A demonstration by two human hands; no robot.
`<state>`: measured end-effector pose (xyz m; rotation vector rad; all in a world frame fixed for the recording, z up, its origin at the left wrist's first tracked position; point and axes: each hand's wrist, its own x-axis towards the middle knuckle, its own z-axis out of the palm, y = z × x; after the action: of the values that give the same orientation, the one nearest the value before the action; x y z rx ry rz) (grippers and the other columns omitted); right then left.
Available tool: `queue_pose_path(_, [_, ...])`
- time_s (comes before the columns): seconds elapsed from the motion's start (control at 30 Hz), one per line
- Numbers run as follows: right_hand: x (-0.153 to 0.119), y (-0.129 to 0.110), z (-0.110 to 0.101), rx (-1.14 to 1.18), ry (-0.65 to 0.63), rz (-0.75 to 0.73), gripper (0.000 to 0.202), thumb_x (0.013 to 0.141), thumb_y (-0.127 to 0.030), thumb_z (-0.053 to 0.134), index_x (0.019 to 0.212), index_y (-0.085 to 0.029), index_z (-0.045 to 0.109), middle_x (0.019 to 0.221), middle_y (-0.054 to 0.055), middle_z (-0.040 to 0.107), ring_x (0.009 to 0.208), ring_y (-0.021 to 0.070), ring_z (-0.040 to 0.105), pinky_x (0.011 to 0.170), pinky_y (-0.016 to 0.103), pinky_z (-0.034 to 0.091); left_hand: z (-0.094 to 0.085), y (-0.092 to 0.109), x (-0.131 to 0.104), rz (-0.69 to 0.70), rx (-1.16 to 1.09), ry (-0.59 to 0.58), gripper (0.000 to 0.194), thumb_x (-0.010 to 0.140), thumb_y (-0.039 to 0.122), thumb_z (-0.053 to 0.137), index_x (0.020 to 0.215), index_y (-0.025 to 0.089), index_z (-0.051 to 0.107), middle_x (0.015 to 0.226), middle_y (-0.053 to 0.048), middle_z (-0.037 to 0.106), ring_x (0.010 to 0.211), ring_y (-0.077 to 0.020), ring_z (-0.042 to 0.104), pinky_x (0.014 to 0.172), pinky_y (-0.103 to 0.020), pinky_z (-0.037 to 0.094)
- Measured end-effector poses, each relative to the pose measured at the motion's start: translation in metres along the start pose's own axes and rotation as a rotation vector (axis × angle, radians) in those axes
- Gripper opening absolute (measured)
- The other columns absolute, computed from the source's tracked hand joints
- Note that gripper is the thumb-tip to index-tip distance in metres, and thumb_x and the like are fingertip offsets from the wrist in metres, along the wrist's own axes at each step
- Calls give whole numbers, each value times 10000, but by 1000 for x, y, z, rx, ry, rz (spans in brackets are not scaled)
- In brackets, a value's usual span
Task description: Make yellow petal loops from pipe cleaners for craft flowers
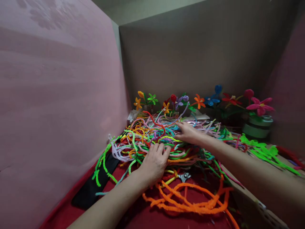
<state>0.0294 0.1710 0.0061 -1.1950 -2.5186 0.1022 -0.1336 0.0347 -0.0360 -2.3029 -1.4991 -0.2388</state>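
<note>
A tangled heap of many-coloured pipe cleaners (143, 133) lies in front of me. My left hand (156, 162) rests palm down on the near side of the heap, fingers stretched out and slightly apart. Farther back, my right hand (187, 132) reaches in from the right and touches the top of the heap, its visible fingers apart. A curved red pipe cleaner (158, 124) runs between and beyond the two hands. Closer to me, a loose bunch of orange pipe cleaners (190, 208) lies below the hands. Pliers with a metal head (184, 176) and yellow handles sit by my left hand.
Fuzzy flowers, among them a pink flower (260, 106) and an orange flower (198, 101), stand along the back. A green container (257, 126) is at the right. A black flat item (92, 187) lies on the red cloth (119, 216). A pink wall (59, 111) bounds the left.
</note>
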Motion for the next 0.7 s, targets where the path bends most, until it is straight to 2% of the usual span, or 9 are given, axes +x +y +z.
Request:
queue_pose_path(0.1, [2, 1, 21, -70, -48, -22, 682, 617, -306, 668, 1240, -89, 494, 1192, 184, 552, 1090, 315, 485, 898, 391, 376, 4, 0, -2, -4, -24, 25, 382, 861, 242, 412, 1230, 152, 449, 1096, -149, 528, 991, -273, 477, 848, -444, 404])
queue_pose_path(0.23, [-4, 0, 31, -123, -69, -83, 354, 671, -187, 590, 1012, -97, 630, 1040, 172, 607, 997, 290, 502, 861, 379, 377, 2, 1, -2, -21, -97, 66, 449, 841, 188, 423, 1288, 190, 389, 1168, -154, 509, 1028, -271, 485, 853, -453, 407])
queue_pose_path(0.33, [-11, -3, 31, -139, -67, -124, 170, 714, -146, 543, 828, -121, 667, 911, 152, 620, 923, 267, 502, 798, 367, 393, -13, 2, 4, -19, -160, 140, 542, 808, 160, 465, 1332, 212, 334, 1263, -164, 454, 1144, -293, 435, 909, -487, 377])
queue_pose_path(0.4, [-16, -5, 32, -136, -61, -156, 157, 744, -145, 531, 805, -129, 674, 915, 142, 613, 922, 254, 489, 790, 361, 394, -26, 1, 13, 23, -246, 171, 590, 789, 268, 552, 1335, 219, 333, 1301, -156, 431, 1200, -299, 391, 965, -489, 342])
queue_pose_path(0.43, [-18, -6, 32, -130, -53, -189, 157, 758, -156, 535, 818, -132, 678, 935, 137, 607, 936, 247, 480, 804, 361, 391, -31, -1, 19, 57, -314, 176, 655, 757, 376, 601, 1334, 218, 335, 1311, -150, 427, 1209, -295, 385, 986, -476, 335])
queue_pose_path(0.5, [-21, -7, 33, -127, -32, -300, 167, 784, -205, 551, 851, -128, 683, 991, 137, 589, 981, 244, 458, 842, 370, 383, -35, -8, 34, 106, -450, 143, 756, 704, 531, 612, 1330, 205, 339, 1315, -138, 430, 1212, -256, 394, 999, -408, 353])
queue_pose_path(0.57, [-24, -8, 34, -152, -21, -421, 195, 811, -244, 541, 842, -118, 686, 1009, 145, 573, 1009, 248, 444, 864, 385, 382, -29, -17, 49, 66, -468, 138, 749, 729, 571, 556, 1328, 174, 345, 1317, -153, 431, 1220, -249, 392, 1005, -404, 347])
queue_pose_path(0.63, [-27, -7, 34, -178, -29, -489, 229, 834, -266, 514, 811, -113, 684, 978, 148, 570, 993, 249, 454, 841, 386, 401, -18, -25, 61, -12, -365, 128, 871, 677, 635, 561, 1349, 135, 321, 1366, -201, 368, 1255, -318, 337, 1004, -486, 311])
queue_pose_path(0.7, [-29, -6, 31, -155, -33, -513, 228, 833, -271, 515, 797, -115, 676, 952, 141, 573, 950, 237, 477, 799, 369, 422, -8, -28, 66, -19, -266, 11, 837, 677, 649, 548, 1321, 143, 377, 1332, -196, 418, 1198, -348, 387, 954, -518, 335])
